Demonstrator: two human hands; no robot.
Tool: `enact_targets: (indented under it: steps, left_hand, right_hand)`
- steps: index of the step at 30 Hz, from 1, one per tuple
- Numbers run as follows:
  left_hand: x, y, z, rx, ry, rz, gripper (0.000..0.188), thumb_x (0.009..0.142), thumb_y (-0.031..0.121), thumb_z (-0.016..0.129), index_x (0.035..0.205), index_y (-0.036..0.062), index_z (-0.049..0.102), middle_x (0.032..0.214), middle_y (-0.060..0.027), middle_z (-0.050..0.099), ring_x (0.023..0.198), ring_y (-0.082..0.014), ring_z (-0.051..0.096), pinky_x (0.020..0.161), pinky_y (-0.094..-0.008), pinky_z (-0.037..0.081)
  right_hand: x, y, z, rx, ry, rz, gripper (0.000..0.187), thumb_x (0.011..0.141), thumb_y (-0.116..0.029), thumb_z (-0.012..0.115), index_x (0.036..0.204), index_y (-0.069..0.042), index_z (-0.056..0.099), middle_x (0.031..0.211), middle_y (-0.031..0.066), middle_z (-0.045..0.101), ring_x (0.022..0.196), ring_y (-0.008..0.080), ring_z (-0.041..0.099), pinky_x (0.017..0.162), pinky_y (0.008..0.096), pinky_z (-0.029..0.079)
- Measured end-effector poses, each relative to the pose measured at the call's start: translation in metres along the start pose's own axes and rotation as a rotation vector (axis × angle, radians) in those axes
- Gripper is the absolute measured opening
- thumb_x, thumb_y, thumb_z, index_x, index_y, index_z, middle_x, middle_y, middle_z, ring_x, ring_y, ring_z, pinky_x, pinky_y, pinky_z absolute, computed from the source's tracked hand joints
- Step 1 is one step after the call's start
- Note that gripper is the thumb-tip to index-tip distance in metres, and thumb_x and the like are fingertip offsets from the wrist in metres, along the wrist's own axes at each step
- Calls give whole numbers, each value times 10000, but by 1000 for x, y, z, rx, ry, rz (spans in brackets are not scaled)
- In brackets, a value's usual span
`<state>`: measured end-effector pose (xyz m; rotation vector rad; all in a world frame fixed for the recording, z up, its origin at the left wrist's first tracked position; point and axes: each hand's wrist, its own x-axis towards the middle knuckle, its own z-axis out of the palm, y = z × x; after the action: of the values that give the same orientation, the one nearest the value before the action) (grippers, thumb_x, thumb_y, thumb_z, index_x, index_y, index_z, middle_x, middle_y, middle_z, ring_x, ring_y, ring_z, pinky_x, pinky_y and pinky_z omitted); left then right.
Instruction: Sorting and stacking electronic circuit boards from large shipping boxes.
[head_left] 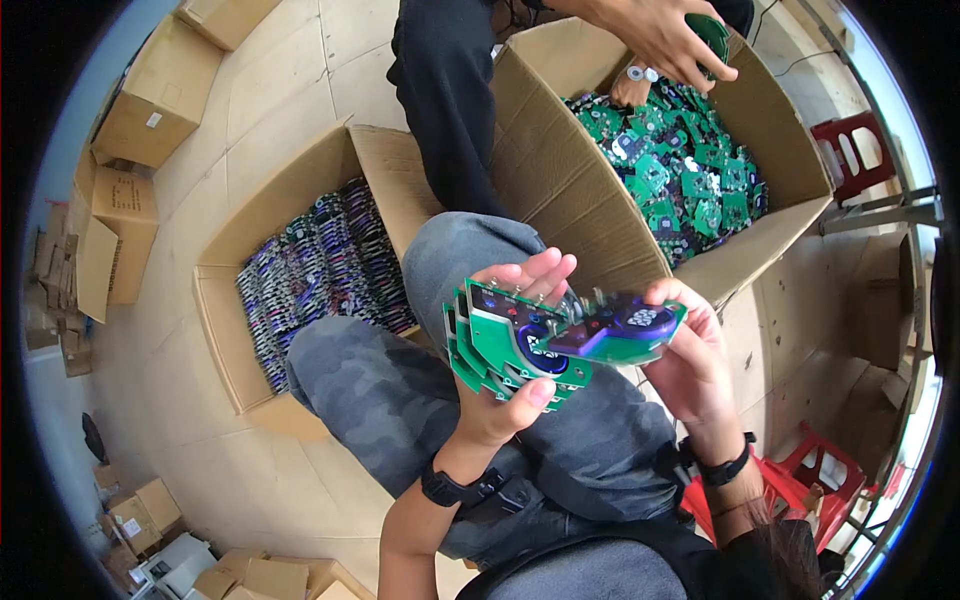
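Observation:
A small stack of green circuit boards (490, 335) rests in my left hand (490, 405), the thumb over the near edge and the fingers behind the far side. Each board carries dark purple areas and small pins. Pinched at its right end by my right hand (695, 355), a single circuit board (625, 330) with a purple oval overlaps the right side of the stack. Whether it touches the stack I cannot tell. Both hands are above my lap, between two cardboard boxes.
An open cardboard box (225, 330) at left holds boards in tight rows. Another box (560, 150) at far right holds loose boards (690, 180); a co-worker's hand (660, 35) holds a green board above it. Red stools (825, 470) stand at right, more cartons (160, 90) at left.

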<state>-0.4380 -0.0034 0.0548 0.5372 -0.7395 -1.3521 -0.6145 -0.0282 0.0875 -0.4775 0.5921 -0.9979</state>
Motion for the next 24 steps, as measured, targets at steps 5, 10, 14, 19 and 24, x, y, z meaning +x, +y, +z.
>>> enact_targets:
  steps: [5,10,14,19,24]
  left_hand:
    - [-1,1,0,-58,14,11,705,707,179,672,1293,80,291,1336,-203,366,1249,-347,372,1039,-446,309]
    - [1,2,4,-111,42,-41,706,706,190,675,1296,86,302,1347,-196,352,1255,-349,361,1029,-452,325]
    - [-2,4,1,-168,59,-96,742,698,204,677,1320,100,286,1361,-193,333,1271,-349,336,1039,-449,309]
    - [3,2,7,-212,67,-106,769,701,215,673,1347,113,269,1381,-174,312,1291,-337,306,1053,-439,285]
    - [4,2,4,-188,48,-101,765,715,186,625,1371,101,241,1404,-173,283,1307,-326,283,1056,-442,277]
  right_hand:
    - [2,-1,18,-960,154,-423,113,800,-13,615,910,8,634,776,51,584,628,94,506,585,213,408]
    - [6,2,17,-1034,109,-692,77,756,12,634,830,27,621,780,99,586,680,150,518,615,240,414]
    - [12,9,16,-982,169,-844,68,762,25,610,829,33,620,797,103,588,684,162,529,611,242,422]
    - [28,5,22,-1204,8,-783,139,701,42,594,836,32,622,784,111,561,694,164,544,569,231,431]
    - [29,6,21,-1251,-57,-816,154,642,13,624,796,16,616,751,117,555,659,210,545,584,274,435]
